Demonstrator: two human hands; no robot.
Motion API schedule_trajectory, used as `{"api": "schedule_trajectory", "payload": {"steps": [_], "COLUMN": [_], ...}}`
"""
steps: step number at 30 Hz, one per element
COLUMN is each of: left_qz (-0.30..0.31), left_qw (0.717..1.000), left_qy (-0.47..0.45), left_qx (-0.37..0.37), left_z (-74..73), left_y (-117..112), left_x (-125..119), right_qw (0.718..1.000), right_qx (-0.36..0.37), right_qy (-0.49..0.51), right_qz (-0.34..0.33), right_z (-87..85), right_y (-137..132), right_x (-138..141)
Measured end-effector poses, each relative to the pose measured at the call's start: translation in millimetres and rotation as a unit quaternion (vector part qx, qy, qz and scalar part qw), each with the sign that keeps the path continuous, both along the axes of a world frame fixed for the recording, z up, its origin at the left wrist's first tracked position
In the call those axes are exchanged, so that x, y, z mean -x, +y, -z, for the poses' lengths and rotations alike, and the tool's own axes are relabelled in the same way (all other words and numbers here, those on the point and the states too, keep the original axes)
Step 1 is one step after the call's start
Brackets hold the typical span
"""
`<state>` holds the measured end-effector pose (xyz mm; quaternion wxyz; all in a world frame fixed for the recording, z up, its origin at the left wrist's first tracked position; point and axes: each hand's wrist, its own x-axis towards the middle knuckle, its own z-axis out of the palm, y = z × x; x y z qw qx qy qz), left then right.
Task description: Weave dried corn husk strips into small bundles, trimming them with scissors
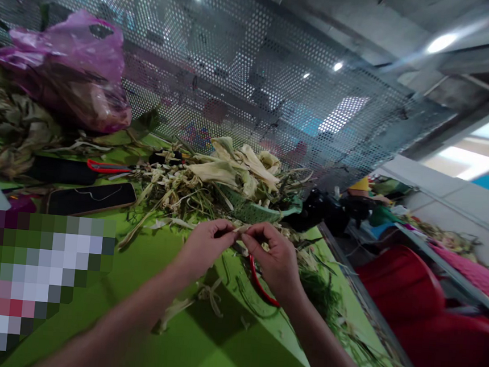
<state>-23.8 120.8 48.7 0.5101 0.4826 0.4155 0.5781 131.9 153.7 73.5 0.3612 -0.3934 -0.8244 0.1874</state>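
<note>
Cream strip (241,229): sitting between both hands, over the tabletop (147,260);
Left hand (207,246): pinching its left side;
Right hand (273,255): pinching its right side;
Husk pile (245,169): lying loose beyond; work's looking underway imo, plenty seemingly remaining unworked

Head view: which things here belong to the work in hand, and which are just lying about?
Seem part of the work:
- pale husk strip, pinched between left hand and right hand
- dried husk pile beyond them
- probably the red curved handle by the right hand

Seem just lying about:
- smartphone
- pink plastic bag
</note>
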Motion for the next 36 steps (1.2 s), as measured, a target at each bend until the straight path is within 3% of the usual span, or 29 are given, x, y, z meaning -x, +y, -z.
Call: {"api": "schedule_trajectory", "payload": {"steps": [6, 15, 21, 24, 28, 36], "left_qz": [0.023, 0.042, 0.025, 0.023, 0.017, 0.009], "left_qw": [0.997, 0.977, 0.965, 0.975, 0.995, 1.0], "left_qy": [-0.051, -0.177, -0.218, -0.193, -0.088, 0.013], "left_qx": [0.052, 0.107, 0.142, 0.109, 0.043, -0.018], "left_z": [-2.3, 4.9, 5.8, 4.9, 0.1, 2.7], "left_y": [-1.8, -0.7, -0.1, 0.1, -1.4, -0.7], "left_x": [-0.5, 1.0, -1.3, -0.6, 0.1, -3.0], "right_qw": [0.998, 0.996, 0.996, 0.997, 0.998, 0.98], "right_qx": [0.006, -0.069, -0.07, -0.047, 0.01, 0.133], "right_qy": [0.058, 0.01, 0.011, 0.032, 0.064, 0.15], "right_qz": [-0.034, -0.051, -0.049, -0.047, -0.022, -0.007], "right_z": [-1.1, -5.2, -3.0, -1.0, -0.6, -1.1], "right_y": [-2.2, -0.2, -1.3, -1.6, -1.7, 0.1], "right_x": [0.9, 0.1, 2.7, 3.2, 1.9, 2.0]}}
